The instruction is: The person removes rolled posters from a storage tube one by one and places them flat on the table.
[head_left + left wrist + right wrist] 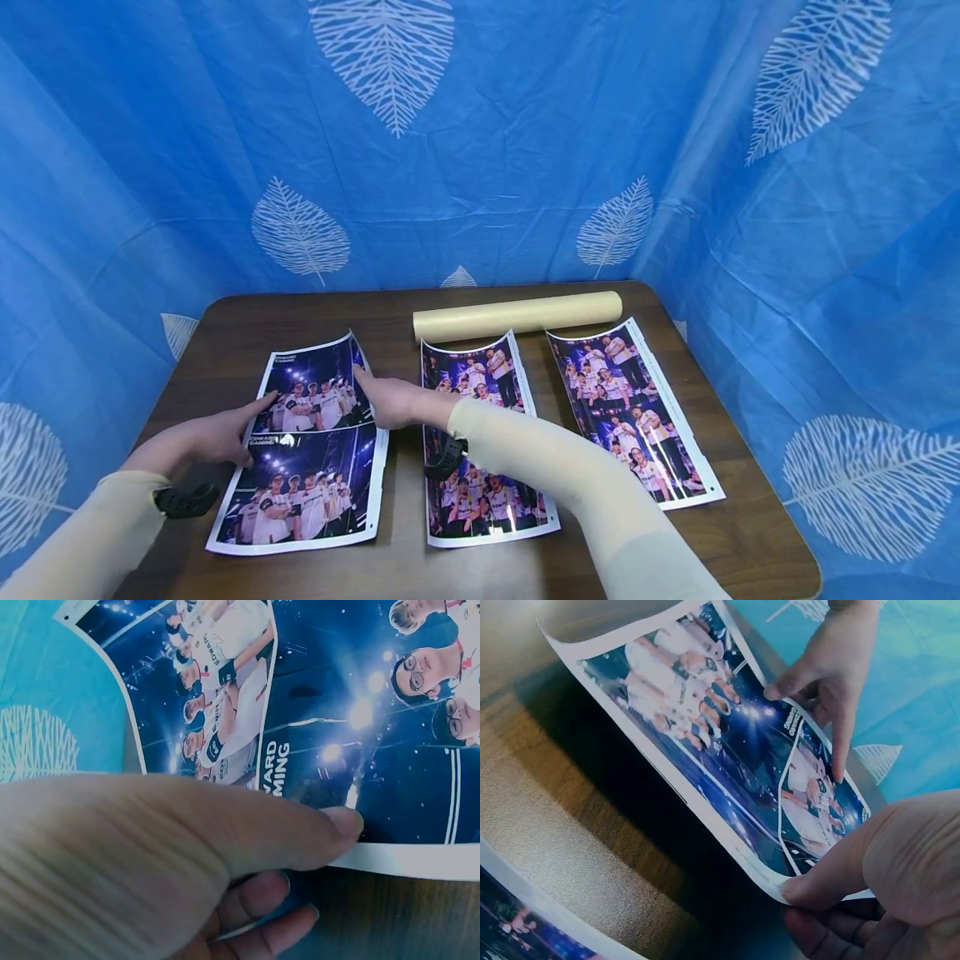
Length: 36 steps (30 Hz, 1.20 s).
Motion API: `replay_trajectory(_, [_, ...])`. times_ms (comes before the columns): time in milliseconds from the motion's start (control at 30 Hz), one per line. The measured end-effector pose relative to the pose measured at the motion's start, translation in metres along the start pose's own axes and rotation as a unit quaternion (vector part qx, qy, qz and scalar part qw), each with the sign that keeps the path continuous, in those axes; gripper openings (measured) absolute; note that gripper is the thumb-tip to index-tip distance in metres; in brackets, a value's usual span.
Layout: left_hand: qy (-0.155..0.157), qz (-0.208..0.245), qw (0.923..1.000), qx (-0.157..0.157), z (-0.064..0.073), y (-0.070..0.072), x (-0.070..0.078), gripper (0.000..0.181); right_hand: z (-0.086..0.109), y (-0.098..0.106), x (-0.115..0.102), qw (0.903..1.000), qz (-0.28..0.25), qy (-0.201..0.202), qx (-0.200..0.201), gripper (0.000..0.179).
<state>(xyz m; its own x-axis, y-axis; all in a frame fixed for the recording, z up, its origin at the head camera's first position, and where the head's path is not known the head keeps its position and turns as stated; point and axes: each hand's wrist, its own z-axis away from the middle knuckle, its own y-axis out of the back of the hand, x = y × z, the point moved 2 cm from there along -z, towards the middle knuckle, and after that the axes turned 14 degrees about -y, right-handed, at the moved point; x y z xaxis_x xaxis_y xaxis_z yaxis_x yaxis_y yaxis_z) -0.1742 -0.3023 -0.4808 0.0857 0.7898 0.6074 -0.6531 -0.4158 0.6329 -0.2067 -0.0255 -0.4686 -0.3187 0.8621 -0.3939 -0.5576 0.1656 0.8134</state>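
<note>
A glossy poster [303, 450] with two stacked group photos lies at the left of the wooden table, its right edge lifted. My right hand [393, 402] pinches that edge, with the thumb [799, 891] on top and the other fingers beneath. On the poster's left side rests my left hand [213, 437]. Its index finger stretches over the print and its thumb [330, 829] presses near the border, while other fingertips hang beside the edge. Under my right forearm lies a middle poster [487, 508], partly hidden.
A third poster [637, 417] lies on the right, its edges slightly curled. Behind the posters, a cream paper roll [517, 317] stretches along the back of the wooden table [750, 517]. Blue curtains [510, 150] with white leaf prints surround the table.
</note>
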Motion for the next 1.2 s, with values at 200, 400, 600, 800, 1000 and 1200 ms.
replay_trajectory(200, [0.018,-0.039,0.9991,-0.003,-0.007,-0.002,-0.006,0.115,0.000,-0.005,-0.005,0.9972,0.066,-0.035,0.001,0.088])
replay_trajectory(400, [0.032,-0.073,0.9968,0.000,-0.013,-0.003,-0.012,0.118,-0.001,-0.009,-0.006,0.9911,0.115,-0.067,0.007,0.092])
replay_trajectory(600, [0.035,-0.089,0.9954,-0.002,-0.015,-0.002,-0.010,0.119,-0.003,-0.009,-0.005,0.9854,0.139,-0.098,0.010,0.103])
replay_trajectory(800, [0.034,-0.111,0.9932,-0.002,-0.016,-0.001,-0.003,0.119,-0.005,-0.008,-0.007,0.9773,0.174,-0.120,0.020,0.105])
replay_trajectory(1000, [0.039,-0.132,0.9905,-0.002,-0.015,0.001,0.003,0.116,-0.009,-0.009,-0.006,0.9726,0.190,-0.134,0.016,0.106])
replay_trajectory(1200, [0.040,-0.146,0.9885,-0.006,-0.018,0.002,0.003,0.108,-0.011,-0.007,-0.006,0.9674,0.216,-0.131,0.020,0.080])
